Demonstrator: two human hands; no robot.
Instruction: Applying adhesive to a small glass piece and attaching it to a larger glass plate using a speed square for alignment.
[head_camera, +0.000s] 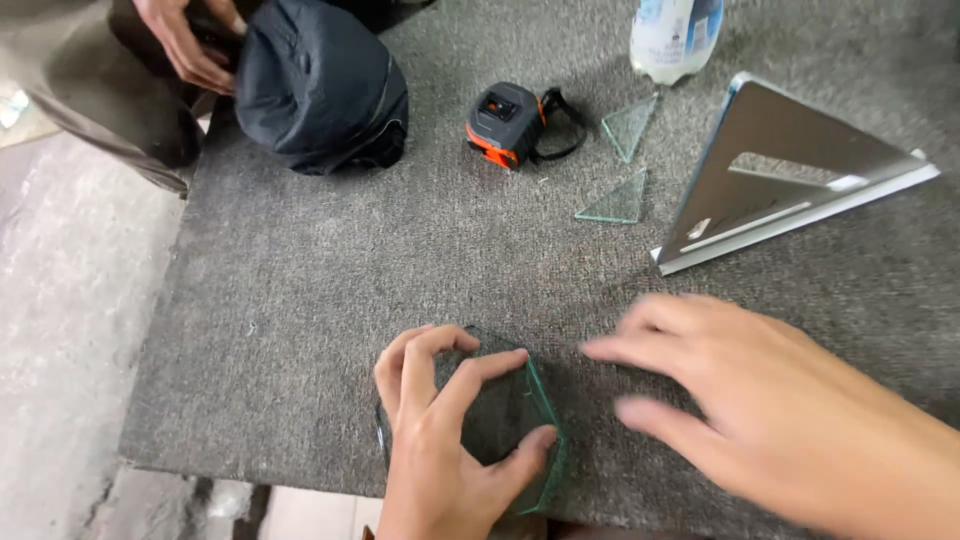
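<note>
A clear glass piece (515, 425) with greenish edges and angled corners lies at about six o'clock on the bench (300, 330), close to its near edge. The left hand (445, 440) has its grip closed around this glass piece: fingertips curl over the far edge and the thumb presses the near right edge. The right hand (780, 410) hovers just beside it at four o'clock, fingers spread and loose, its grip open and holding nothing; it is blurred.

The bench is covered in coarse grey carpet with a nubby weave. Nothing lies between the hands and the glass.

Farther out, toward one o'clock, two small glass triangles (620, 165) lie flat, thin and clear with green-tinted edges, near each other but apart. Just right of them, at two o'clock, a large metal triangular square (775, 175) rests on the carpet, smooth and bright, with a cut-out slot in its face. At twelve o'clock sits a tape measure (510, 122), dark grey and orange, boxy, with a black wrist loop. Beyond the triangles, at the top edge, stands a clear plastic bottle (675, 35), only its lower part in view.

At eleven o'clock a dark rounded fabric bag (320, 85) slumps on the bench, soft and creased. Another person's hand (190, 45) touches its left side at the far corner.
</note>
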